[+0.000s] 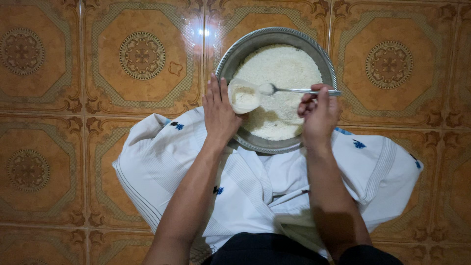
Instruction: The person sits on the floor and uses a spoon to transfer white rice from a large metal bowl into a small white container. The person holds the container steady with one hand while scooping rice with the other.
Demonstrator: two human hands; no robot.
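A round metal basin [230, 54] filled with white crumbly grain [284, 68] sits on the tiled floor in front of me. My left hand [218, 113] holds a small clear plastic cup [244, 95], partly filled with the white grain, over the basin's near left side. My right hand [319, 115] grips the handle of a metal spoon [294, 90]. The spoon lies level across the basin, its bowl carrying some grain and pointing at the cup's rim.
A white cloth [162, 162] with small blue motifs covers my lap and spreads over the floor under the basin's near edge. Brown patterned floor tiles [142, 56] surround everything.
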